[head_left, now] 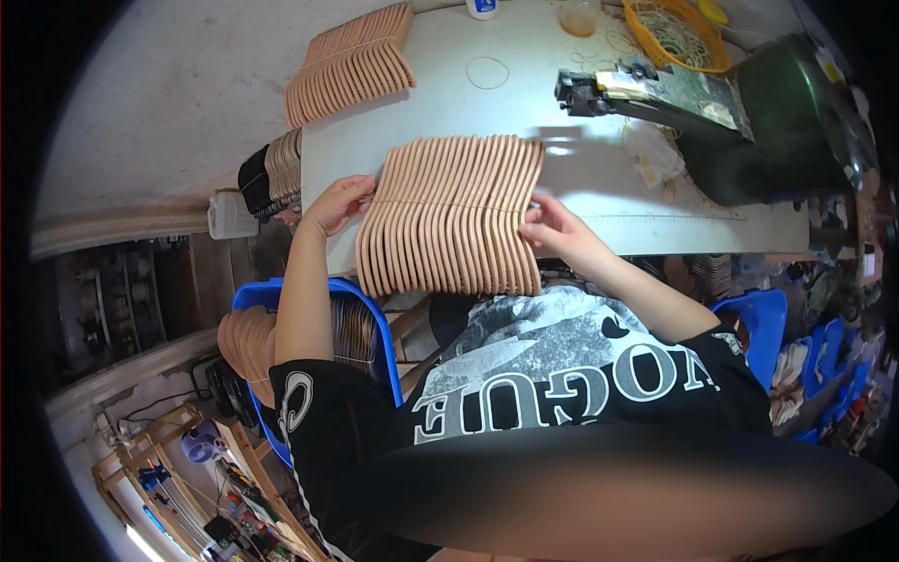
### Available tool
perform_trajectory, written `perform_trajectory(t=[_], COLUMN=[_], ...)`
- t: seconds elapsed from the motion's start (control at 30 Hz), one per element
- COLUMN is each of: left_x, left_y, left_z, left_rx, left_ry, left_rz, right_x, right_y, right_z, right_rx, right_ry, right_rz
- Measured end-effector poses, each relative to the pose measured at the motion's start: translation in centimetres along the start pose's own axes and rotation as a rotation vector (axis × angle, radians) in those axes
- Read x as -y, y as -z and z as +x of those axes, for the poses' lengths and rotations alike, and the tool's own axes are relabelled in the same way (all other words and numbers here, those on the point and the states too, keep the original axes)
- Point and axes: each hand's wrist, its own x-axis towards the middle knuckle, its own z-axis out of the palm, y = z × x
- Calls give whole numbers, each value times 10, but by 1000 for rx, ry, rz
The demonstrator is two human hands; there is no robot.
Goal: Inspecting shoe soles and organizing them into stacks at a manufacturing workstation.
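Black shirt with pale lettering fills the lower middle, and both bare forearms rise from it toward the table. Left hand is curled against the left edge of a stack of thin tan curved pieces, fingertips pressing its side just where a thin band crosses the stack. Right hand is pinched closed at the stack's right edge, thumb and fingers gripping at the band's end; whether it holds the band or the pieces themselves cannot be told. Between the two hands the stack lies at the table's near edge, its lower part hanging past the edge toward the lap.

Beyond the stack the pale tabletop has open room up to a second stack at the far left corner, which juts over that edge. A loose rubber ring lies on the bare middle. To the right a dark green machine takes up the table's right end, its head reaching left over the surface, leaving a narrow strip between it and the right hand.

An orange basket at the far edge holds a heap of pale rubber bands. Left of the person's lap, below table level, a blue crate holds more tan pieces
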Motion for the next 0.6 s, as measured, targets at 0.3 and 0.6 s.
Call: perform_trajectory(t=[0.3,0.6], left_x=[40,49], left_y=[-21,-38], left_z=[-15,-34], left_rx=[-684,-281], left_ry=[73,-88], left_rz=[431,-32], right_x=[14,12], right_y=[4,-7], right_z=[-20,-9], right_rx=[220,284], right_ry=[-154,60], right_rz=[-411,-399])
